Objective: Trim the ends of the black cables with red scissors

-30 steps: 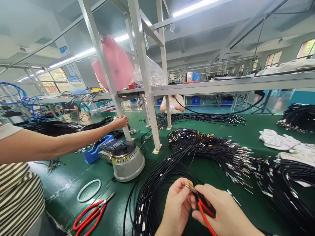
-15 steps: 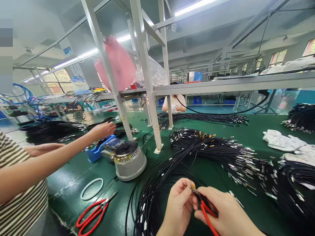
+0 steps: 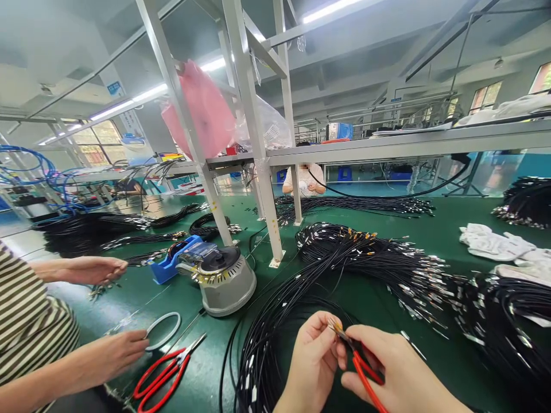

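Observation:
Low in the centre, my left hand [image 3: 310, 358] is closed in a pinch on a small metal-tipped cable end [image 3: 332, 324], mostly hidden by the fingertips. My right hand [image 3: 390, 364] grips red-handled scissors [image 3: 364, 376]. Their blades point up and left and meet the cable end at my left fingertips; whether they touch it I cannot make out. Beneath and left of my hands runs a thick loop of black cables [image 3: 269, 327]. It joins a large cable bundle [image 3: 374, 252] with silvery and a few orange ends.
Another pair of red-handled scissors [image 3: 166, 370] lies at lower left. A co-worker's hand [image 3: 116, 350] touches a pale ring [image 3: 166, 330] there. Beyond stands a grey round tape dispenser [image 3: 228, 289] beside a blue one [image 3: 172, 261]. Shelf posts [image 3: 269, 218] rise mid-table; white gloves [image 3: 495, 244] lie right.
The co-worker's near arm has swung from above the blue dispenser down to the pale ring; their other hand shows more fully. My hands and scissors have barely moved.

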The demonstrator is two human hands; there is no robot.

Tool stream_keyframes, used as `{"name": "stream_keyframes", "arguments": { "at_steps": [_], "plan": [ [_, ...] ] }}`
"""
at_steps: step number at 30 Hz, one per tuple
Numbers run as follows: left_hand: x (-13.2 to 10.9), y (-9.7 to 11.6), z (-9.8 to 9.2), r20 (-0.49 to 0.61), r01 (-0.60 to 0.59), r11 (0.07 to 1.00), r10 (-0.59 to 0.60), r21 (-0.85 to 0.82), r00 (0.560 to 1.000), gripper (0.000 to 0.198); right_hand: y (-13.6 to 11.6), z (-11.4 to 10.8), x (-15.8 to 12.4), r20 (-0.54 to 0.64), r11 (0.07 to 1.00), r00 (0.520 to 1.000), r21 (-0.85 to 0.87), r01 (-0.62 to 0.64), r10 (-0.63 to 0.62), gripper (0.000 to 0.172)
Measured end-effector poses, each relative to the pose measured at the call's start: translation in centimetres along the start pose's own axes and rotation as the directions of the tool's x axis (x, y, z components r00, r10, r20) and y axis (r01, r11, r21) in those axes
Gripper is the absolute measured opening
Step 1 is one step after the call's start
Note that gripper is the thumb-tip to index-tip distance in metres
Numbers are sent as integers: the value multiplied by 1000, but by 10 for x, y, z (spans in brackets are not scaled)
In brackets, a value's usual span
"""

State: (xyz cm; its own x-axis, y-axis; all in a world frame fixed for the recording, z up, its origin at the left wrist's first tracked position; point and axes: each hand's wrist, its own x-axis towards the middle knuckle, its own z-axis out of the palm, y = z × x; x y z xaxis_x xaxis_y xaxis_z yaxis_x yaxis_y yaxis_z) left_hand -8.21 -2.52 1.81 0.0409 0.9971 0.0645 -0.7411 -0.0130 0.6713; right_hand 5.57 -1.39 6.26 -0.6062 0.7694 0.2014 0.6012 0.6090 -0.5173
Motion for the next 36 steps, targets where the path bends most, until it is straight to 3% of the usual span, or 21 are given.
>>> {"name": "stream_keyframes", "arguments": {
  "at_steps": [19, 36],
  "plan": [
    [-1, -1, -1, 17, 3, 1000, -3, 20, 1000, 5, 3, 1, 1, 11, 999, 999, -18, -33, 33, 11],
    [-2, -1, 2, 1, 25, 999, -25, 33, 1000, 7, 14, 10, 0, -56, 978, 994, -196, 76, -88, 13]
  ]
}}
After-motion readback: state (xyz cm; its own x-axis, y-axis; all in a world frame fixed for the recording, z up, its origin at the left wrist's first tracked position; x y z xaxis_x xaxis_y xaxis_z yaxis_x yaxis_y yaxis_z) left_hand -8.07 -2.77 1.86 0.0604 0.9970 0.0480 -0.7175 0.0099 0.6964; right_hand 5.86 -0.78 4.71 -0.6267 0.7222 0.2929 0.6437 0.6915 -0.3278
